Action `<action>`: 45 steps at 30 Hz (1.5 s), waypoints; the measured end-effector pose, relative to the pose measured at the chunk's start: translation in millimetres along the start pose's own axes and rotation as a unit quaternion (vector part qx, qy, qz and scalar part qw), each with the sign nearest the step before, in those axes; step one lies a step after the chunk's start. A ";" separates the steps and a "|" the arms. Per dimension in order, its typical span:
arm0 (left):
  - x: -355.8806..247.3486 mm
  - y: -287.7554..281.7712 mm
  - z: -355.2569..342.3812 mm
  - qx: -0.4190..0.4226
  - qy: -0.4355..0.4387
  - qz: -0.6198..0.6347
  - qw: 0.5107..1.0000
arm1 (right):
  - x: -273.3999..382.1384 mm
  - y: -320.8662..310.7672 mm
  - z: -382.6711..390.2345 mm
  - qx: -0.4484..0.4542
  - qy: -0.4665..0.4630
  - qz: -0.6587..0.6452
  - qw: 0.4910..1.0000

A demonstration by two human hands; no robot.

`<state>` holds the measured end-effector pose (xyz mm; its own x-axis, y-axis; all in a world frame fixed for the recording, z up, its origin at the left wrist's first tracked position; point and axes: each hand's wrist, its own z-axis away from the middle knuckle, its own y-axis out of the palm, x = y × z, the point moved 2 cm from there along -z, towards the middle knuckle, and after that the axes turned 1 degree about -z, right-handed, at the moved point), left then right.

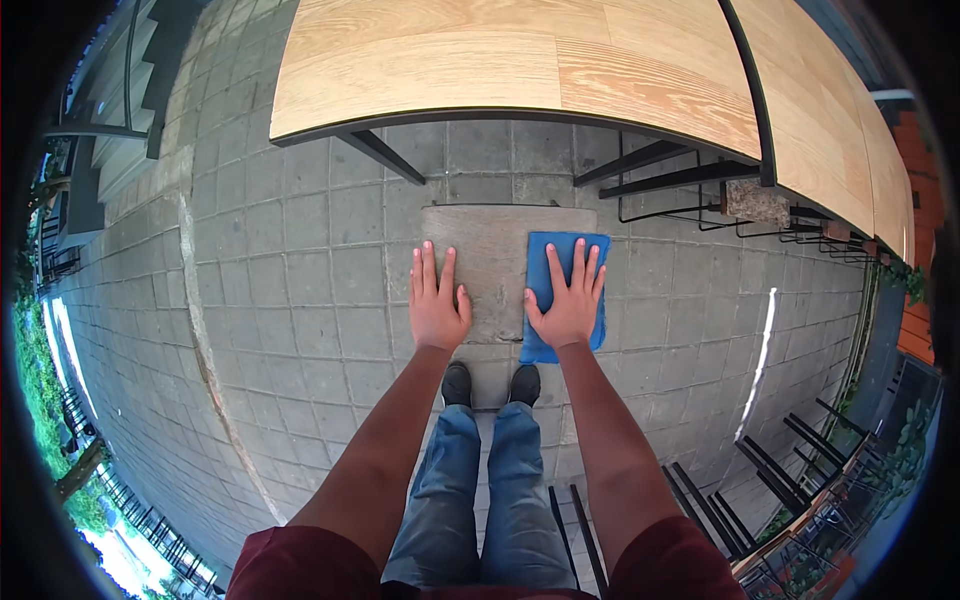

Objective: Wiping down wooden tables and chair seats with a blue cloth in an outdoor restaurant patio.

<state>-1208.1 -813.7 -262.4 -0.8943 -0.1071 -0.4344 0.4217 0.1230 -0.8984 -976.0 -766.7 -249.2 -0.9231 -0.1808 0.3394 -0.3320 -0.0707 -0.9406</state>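
A weathered grey-brown rectangular wooden seat or board lies right in front of me; what carries it is mostly hidden. Over its right end a folded blue cloth is spread, hanging a little past the edge. My right hand rests flat on this cloth, palm down and fingers apart. At the left end of the wooden surface is my left hand, palm down with its fingers stretched out and nothing in them. Whether the left palm touches the wood or hovers just above it, I cannot tell.
A light wood table with a black metal frame stands ahead, joined by more tabletops at the right. Stools sit under it. Black chair legs rise behind me at the right. Grey paving surrounds my shoes.
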 end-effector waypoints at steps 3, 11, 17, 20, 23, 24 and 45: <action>-2.7 1.1 -2.6 -0.027 0.013 0.027 0.999 | -2.6 -2.0 0.0 -0.010 -0.004 0.000 1.000; -1.7 2.7 0.6 -0.042 -0.001 0.022 0.999 | -7.6 3.1 21.3 -0.026 -0.012 -0.032 0.999; -2.3 0.7 4.7 -0.047 -0.009 0.031 0.998 | -7.1 6.8 70.3 0.003 -0.009 -0.024 1.000; -0.3 4.2 4.0 -0.048 -0.011 0.025 0.998 | -6.9 7.2 43.9 -0.004 -0.012 -0.003 1.000; -2.7 8.3 3.3 -0.044 -0.012 0.028 0.999 | -10.6 6.0 -10.8 -0.032 -0.013 0.023 0.999; -3.1 6.8 3.6 -0.049 -0.013 0.029 0.998 | -11.0 6.2 -29.6 -0.051 -0.012 0.031 0.998; -7.4 3.2 6.3 -0.048 -0.032 0.030 0.998 | -21.2 7.2 95.4 0.024 -0.025 0.018 0.999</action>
<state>-1199.1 -818.7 -262.5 -0.8555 -0.1583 -0.4931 0.4550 0.2250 -0.8616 -940.3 -857.0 -262.6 -0.9234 -0.2318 0.3060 -0.2877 -0.1098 -0.9514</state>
